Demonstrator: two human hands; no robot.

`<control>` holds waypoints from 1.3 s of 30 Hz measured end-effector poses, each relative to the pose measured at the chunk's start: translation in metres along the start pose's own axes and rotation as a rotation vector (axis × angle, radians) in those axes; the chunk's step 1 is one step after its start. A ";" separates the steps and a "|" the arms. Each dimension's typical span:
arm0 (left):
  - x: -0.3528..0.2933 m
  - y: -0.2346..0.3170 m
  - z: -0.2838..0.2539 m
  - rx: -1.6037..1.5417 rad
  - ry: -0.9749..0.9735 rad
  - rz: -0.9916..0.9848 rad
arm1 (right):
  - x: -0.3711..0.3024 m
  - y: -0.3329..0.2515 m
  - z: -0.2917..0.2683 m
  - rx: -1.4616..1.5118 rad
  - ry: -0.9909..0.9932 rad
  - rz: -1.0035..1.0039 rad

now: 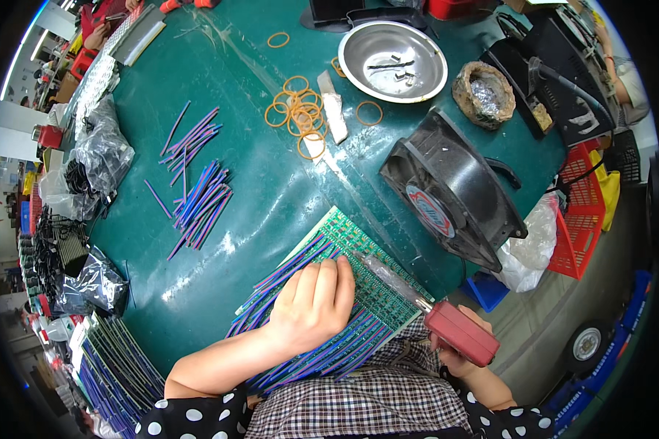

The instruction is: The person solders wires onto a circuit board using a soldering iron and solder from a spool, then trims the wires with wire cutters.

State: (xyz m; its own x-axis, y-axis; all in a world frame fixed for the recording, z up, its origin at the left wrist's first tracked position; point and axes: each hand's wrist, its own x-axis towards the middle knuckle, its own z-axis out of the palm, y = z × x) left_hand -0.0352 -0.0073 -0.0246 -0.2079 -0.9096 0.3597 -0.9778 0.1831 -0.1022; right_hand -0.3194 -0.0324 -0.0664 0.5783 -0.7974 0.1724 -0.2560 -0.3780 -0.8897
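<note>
The left forearm comes in from the lower left of the frame and slants up to the right, so the left hand (313,298) lies over the circuit board (377,276) at lower centre, back of the hand upward. Its fingers are bent and held close together, tips down at the board; the thumb is hidden, and I cannot tell whether they pinch anything. The right forearm rises from the lower right, and the right hand (455,361), partly covered, has its fingers wrapped around the red handle of a soldering iron (465,335). The iron's grey shaft points up and left across the board, ending just beside the left fingertips.

The board sits tilted at the near edge of the green tabletop (263,186), with blue and purple wires (348,345) in rows along it, on both sides of the left hand. Loose wires (206,199) lie in the left part of the frame. Rubber bands (304,113) are heaped at upper centre, near a metal bowl (355,55). A black fan (479,194) stands right of centre, and more wired boards (117,369) are stacked at lower left.
</note>
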 end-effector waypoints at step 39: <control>0.003 0.003 -0.008 0.076 -0.090 0.013 | -0.003 -0.011 -0.006 0.412 0.017 0.235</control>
State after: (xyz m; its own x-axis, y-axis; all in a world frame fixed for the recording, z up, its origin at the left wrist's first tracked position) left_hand -0.0390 -0.0067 -0.0164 -0.2140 -0.9378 0.2733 -0.9694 0.1695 -0.1774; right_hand -0.3236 -0.0286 -0.0547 0.5277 -0.8480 -0.0498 -0.0473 0.0291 -0.9985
